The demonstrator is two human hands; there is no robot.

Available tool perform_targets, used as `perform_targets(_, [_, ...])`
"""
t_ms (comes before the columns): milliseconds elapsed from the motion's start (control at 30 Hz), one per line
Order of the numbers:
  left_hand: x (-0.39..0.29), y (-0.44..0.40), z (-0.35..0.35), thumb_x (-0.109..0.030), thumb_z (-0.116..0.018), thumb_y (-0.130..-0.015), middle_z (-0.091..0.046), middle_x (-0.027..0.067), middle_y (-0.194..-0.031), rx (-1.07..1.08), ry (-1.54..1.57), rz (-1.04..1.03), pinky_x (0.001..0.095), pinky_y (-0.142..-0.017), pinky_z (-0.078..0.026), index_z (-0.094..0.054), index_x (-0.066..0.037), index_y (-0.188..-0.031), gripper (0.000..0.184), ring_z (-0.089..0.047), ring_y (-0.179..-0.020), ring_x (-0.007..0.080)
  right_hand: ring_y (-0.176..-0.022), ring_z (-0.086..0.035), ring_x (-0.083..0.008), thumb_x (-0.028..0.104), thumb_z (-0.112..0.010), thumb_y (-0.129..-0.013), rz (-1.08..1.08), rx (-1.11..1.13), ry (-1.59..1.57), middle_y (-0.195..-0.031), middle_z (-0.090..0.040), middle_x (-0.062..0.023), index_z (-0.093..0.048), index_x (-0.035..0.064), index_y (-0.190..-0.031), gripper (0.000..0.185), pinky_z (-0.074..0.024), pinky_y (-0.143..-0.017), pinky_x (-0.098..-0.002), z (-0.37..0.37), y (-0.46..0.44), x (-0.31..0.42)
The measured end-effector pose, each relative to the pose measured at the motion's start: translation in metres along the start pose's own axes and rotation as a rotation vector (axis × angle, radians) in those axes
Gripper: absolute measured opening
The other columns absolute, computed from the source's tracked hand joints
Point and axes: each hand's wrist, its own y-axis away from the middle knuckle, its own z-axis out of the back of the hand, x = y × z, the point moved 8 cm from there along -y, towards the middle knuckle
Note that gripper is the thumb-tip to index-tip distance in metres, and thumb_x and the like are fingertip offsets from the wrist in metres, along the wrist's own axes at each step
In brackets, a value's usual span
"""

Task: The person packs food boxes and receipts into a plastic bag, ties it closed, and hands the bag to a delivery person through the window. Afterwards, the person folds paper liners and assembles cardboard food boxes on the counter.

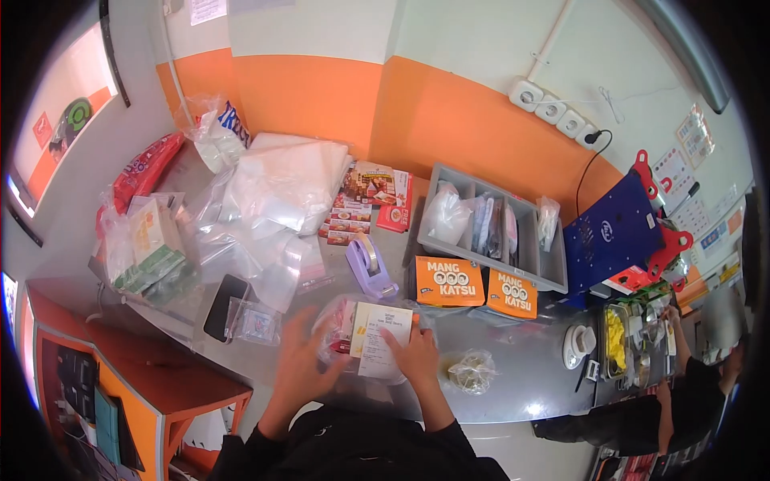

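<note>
At the near edge of the metal counter, a white printed receipt (387, 321) lies against a clear plastic bag (341, 317) holding a package with red and cream parts. My right hand (419, 357) grips the receipt at its right side, the thumb across its face. Fingers apart, my left hand (309, 349) is at the bag's left side; it is slightly blurred, and whether it touches the bag I cannot tell. A small knotted clear bag (472, 371) with pale contents sits right of my right hand. Behind the receipt stands a purple tape dispenser (370, 271).
A phone (226, 307) and small packets (255, 323) lie left. Plastic sheets (281, 184) are stacked behind. Orange boxes (449, 280) stand before a grey divided bin (429, 228). Farther right are a white round device (577, 346), food trays (616, 341) and another person (642, 421).
</note>
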Motion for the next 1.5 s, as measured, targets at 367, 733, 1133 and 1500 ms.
perform_targets(367, [0.0, -0.024, -0.118, -0.038, -0.076, -0.067, -0.041, 0.01, -0.132, 0.333, 0.037, -0.251, 0.0551, -0.106, -0.022, -0.054, -0.015, -0.125, 0.066, -0.036, -0.126, 0.0312, -0.101, -0.056, -0.0338, 0.019, -0.055, -0.085, 0.256, -0.019, 0.749, -0.127, -0.043, -0.0161, -0.052, 0.0166, -0.125, 0.04, -0.0424, -0.088, -0.0406, -0.02, -0.066, -0.047])
perform_targets(733, [0.0, -0.028, -0.122, -0.037, -0.079, -0.06, -0.042, 0.0107, -0.131, 0.238, 0.053, -0.194, 0.0495, -0.104, -0.03, -0.057, -0.013, -0.12, 0.068, -0.036, -0.123, 0.0344, -0.086, -0.062, -0.0415, 0.015, -0.061, -0.079, 0.182, 0.043, -0.056, -0.111, -0.052, -0.0276, -0.026, 0.0094, -0.14, 0.071, -0.0495, -0.074, -0.0491, 0.033, -0.043, -0.034])
perform_targets(1133, [-0.008, -0.031, -0.121, -0.041, -0.078, -0.06, -0.043, 0.008, -0.128, 0.218, -0.066, -0.117, 0.0589, -0.107, -0.016, -0.057, -0.015, -0.116, 0.066, -0.036, -0.122, 0.0329, -0.079, -0.063, -0.0355, 0.006, -0.057, -0.081, 0.159, -0.371, -0.058, -0.087, -0.065, -0.0174, -0.064, 0.001, -0.09, 0.013, -0.0504, -0.07, -0.0416, 0.088, -0.027, -0.032])
perform_targets(1500, [-0.009, -0.028, -0.133, -0.036, -0.077, -0.061, -0.04, 0.0117, -0.13, 0.193, 0.02, -0.104, 0.0557, -0.107, -0.019, -0.055, -0.014, -0.118, 0.065, -0.034, -0.122, 0.0366, -0.096, -0.061, -0.0311, 0.033, -0.07, -0.075, 0.384, 0.197, -0.168, -0.1, -0.064, -0.018, -0.058, 0.0005, -0.112, 0.05, -0.0468, -0.087, -0.0395, 0.042, -0.063, -0.04])
